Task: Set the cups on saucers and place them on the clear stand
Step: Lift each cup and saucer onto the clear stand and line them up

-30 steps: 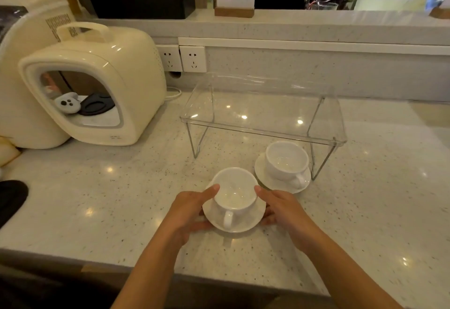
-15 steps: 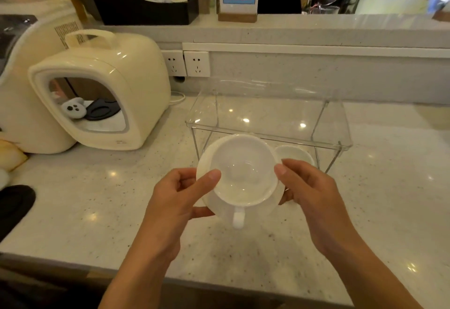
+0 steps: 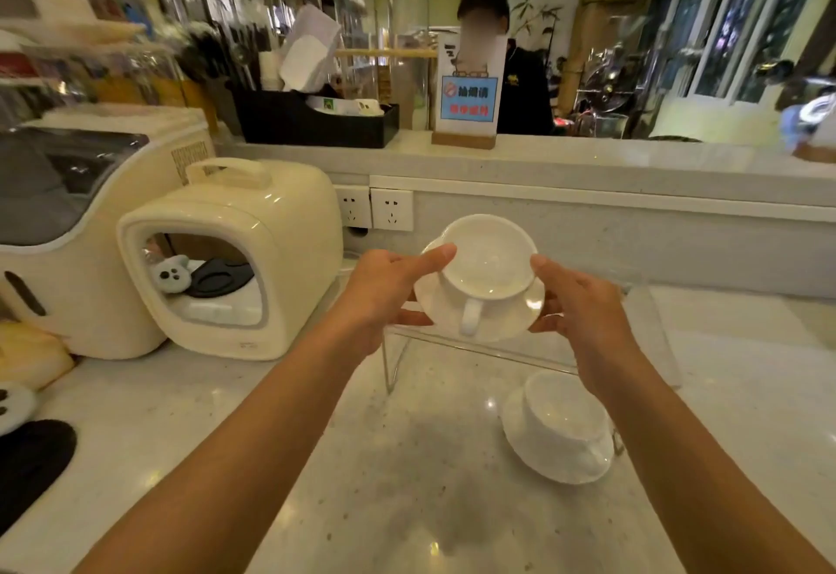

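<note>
White cup (image 3: 489, 257) sits on its saucer (image 3: 484, 318), pinched between my left hand (image 3: 384, 291) and right hand (image 3: 583, 306). I should keep it flat and lower it slowly onto the clear stand (image 3: 642, 329) just below. The second cup (image 3: 563, 415) waits on the surface under my right hand.

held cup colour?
Plain glossy white cup, no pattern; seen in the head view.

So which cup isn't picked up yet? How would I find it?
Start at the clear stand in the middle of the speckled counter. Look just in front of its right leg: a white cup sits there on its saucer. Unlike the other cup and saucer, no hands hold it; it rests on the counter.
</note>
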Demonstrator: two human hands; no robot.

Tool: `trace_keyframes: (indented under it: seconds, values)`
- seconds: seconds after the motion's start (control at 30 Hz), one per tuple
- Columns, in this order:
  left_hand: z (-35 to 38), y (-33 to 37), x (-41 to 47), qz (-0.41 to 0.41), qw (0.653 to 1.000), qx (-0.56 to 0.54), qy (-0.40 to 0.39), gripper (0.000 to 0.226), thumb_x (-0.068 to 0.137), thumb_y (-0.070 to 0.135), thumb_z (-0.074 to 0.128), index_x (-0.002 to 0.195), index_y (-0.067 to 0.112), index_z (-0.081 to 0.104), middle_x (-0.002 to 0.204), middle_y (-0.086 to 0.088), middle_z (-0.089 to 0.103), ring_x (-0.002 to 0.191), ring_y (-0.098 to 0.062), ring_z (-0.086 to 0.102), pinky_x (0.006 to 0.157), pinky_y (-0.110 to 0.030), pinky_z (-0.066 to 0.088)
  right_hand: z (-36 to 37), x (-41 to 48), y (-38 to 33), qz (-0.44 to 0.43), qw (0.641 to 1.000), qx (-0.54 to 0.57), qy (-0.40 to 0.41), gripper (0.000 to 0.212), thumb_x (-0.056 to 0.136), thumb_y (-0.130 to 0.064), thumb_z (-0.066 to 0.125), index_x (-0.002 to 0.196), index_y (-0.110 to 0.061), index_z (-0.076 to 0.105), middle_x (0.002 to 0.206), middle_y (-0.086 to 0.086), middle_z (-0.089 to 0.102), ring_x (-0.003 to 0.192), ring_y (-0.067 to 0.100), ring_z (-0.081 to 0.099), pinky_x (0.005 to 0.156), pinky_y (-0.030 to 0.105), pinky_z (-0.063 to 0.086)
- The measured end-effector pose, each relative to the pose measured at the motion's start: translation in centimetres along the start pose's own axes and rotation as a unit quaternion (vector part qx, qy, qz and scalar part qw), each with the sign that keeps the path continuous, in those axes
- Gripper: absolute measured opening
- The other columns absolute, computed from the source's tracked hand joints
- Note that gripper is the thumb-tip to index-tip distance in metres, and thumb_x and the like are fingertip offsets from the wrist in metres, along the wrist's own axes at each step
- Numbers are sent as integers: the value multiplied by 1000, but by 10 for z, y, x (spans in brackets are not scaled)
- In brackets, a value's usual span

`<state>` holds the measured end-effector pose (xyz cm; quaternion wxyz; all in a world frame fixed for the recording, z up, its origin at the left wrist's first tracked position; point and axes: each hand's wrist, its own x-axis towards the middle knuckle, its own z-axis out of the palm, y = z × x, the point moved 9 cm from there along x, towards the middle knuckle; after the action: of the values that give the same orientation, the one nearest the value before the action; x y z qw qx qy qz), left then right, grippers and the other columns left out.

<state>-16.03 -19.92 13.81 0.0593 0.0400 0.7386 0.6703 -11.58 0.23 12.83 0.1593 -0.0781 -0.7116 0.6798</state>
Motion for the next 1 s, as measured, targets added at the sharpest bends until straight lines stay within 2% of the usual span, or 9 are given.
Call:
trace_keyframes:
  seconds: [0.13, 0.23, 0.37, 0.5, 0.6, 0.7, 0.8, 0.9, 1.0]
  values:
    - [-5, -6, 34, -2, 999, 32, 18, 35, 75, 44, 68, 90, 12, 65, 89, -7, 70, 74, -17, 68, 46, -22, 54, 12, 31, 14, 29, 1000, -3, -9, 29, 85, -38, 58, 88, -12, 68, 74, 5, 67, 65, 17, 62, 55, 25, 48]
    - [-9, -11, 54, -2, 997, 62, 39, 30, 78, 41, 66, 85, 14, 57, 91, -7, 66, 79, -20, 67, 58, -28, 57, 22, 49, 25, 53, 998, -16, -26, 26, 85, -39, 57, 86, -15, 67, 77, 8, 68, 67, 20, 64, 55, 26, 50]
    - [-9, -21, 71, -20, 995, 88, 45, 26, 82, 37, 62, 83, 11, 56, 90, -8, 64, 83, -22, 65, 74, -37, 59, 31, 67, 37, 69, 996, -40, -31, 23, 85, -40, 58, 77, -19, 64, 77, 9, 68, 68, 21, 64, 54, 27, 50]
    - [-13, -29, 82, -36, 992, 109, 56, 34, 85, 35, 59, 99, 4, 60, 106, -14, 65, 95, -29, 63, 84, -46, 56, 40, 77, 46, 82, 994, -60, -43, 24, 85, -40, 58, 75, -18, 64, 75, 10, 67, 66, 23, 64, 55, 28, 51]
    - [-16, -32, 87, -39, 989, 126, 63, 33, 86, 35, 57, 98, 5, 59, 104, -13, 63, 93, -28, 61, 85, -48, 55, 44, 81, 53, 104, 990, -83, -52, 32, 86, -42, 57, 82, -11, 64, 73, 11, 66, 66, 24, 62, 58, 29, 51]
    - [-15, -31, 91, -28, 980, 182, 74, 32, 87, 39, 53, 79, 8, 58, 84, -8, 60, 76, -24, 56, 82, -43, 54, 44, 85, 56, 118, 986, -102, -57, 38, 86, -44, 55, 79, -8, 63, 70, 10, 63, 64, 23, 60, 58, 28, 49]
    - [-12, -30, 93, -23, 965, 253, 71, 37, 90, 41, 44, 90, 7, 60, 84, -8, 60, 72, -22, 55, 70, -35, 47, 44, 88, 56, 122, 982, -124, -67, 41, 86, -46, 54, 73, -8, 62, 68, 11, 62, 63, 22, 57, 58, 28, 48]
    - [-9, -28, 96, -6, 939, 338, 63, 48, 93, 42, 34, 104, 3, 61, 99, -15, 65, 85, -29, 61, 68, -33, 44, 43, 91, 55, 121, 981, -129, -76, 42, 86, -46, 54, 72, -7, 63, 67, 12, 62, 61, 22, 56, 55, 27, 48]
    - [-7, -24, 97, 5, 922, 384, 56, 51, 94, 41, 30, 105, 2, 61, 97, -16, 64, 81, -29, 60, 66, -32, 43, 44, 90, 55, 123, 981, -131, -78, 42, 86, -46, 54, 73, -7, 62, 67, 12, 62, 61, 22, 56, 55, 28, 48]
